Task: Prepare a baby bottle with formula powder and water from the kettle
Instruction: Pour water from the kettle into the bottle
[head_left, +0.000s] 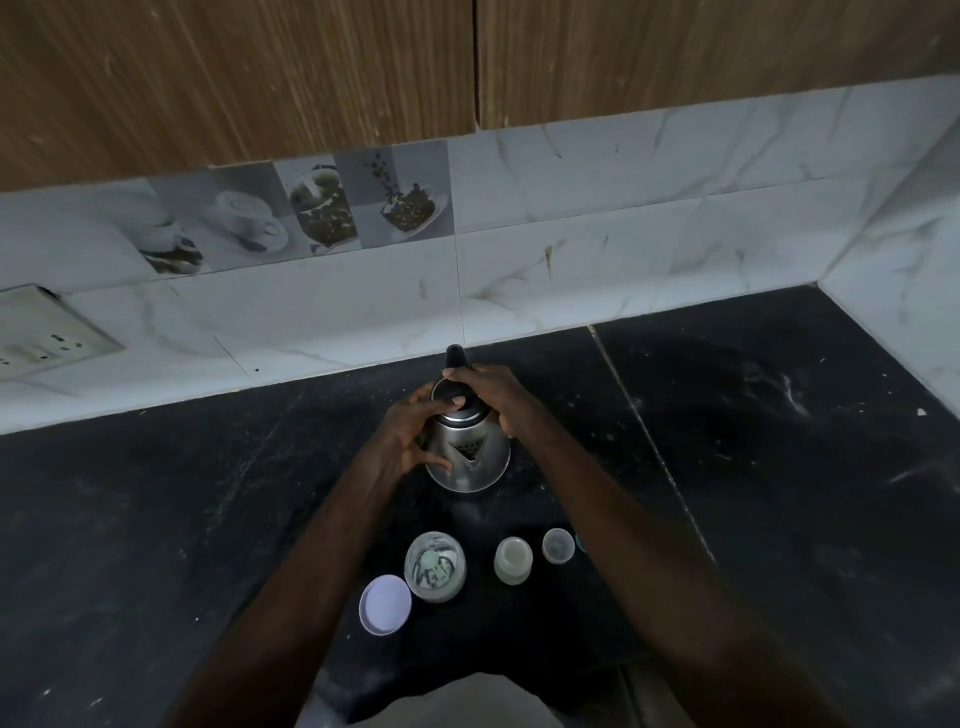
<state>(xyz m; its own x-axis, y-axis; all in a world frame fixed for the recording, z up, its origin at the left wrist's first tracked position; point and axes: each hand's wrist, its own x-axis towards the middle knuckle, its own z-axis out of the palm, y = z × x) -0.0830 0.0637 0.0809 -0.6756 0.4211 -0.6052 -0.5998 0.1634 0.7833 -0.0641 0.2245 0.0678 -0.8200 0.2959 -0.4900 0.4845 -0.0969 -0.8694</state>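
Gripping the steel kettle (470, 460) on the black counter (779, 467), the left hand (402, 441) curls round its body and the right hand (491, 397) wraps the handle (456, 356), thumb pressing the kettle lid (445, 391); this looks like readying it to pour. Next the spout (470, 451) must tip over the open baby bottle (435, 566) standing nearer the person, whose contents I cannot make out, with a round lid (385, 604), a whitish jar (513, 560) and a small cap (558, 545) beside it.

Dim black stone counter (779, 441), white marble-look tiled wall (623, 249), wooden cabinets (234, 78) above.
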